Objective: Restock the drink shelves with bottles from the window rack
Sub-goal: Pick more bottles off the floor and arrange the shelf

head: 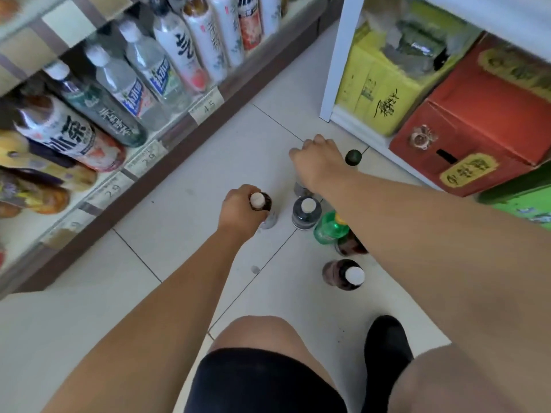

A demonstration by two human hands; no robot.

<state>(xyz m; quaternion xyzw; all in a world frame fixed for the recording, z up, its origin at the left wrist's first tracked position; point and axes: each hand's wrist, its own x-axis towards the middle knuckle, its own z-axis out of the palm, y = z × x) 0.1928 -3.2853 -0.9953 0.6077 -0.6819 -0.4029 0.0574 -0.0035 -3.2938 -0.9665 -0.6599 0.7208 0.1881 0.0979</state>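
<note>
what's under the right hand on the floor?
A greyish bottle, only part of its body showing below the right hand. Cap and neck are covered, so the grip can't be confirmed.

Pale tiled floor (208, 150) w/ dark grout lines, evenly lit. Upper right: white shelving frame (340, 55), yellow carton (375, 93) & red carton (477, 129) beneath.

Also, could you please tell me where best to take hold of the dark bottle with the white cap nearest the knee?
Grip the dark bottle by its neck, under the white cap, from straight above: it stands upright on the floor, apart from the green bottle, its cap uppermost with nothing over it.
</note>
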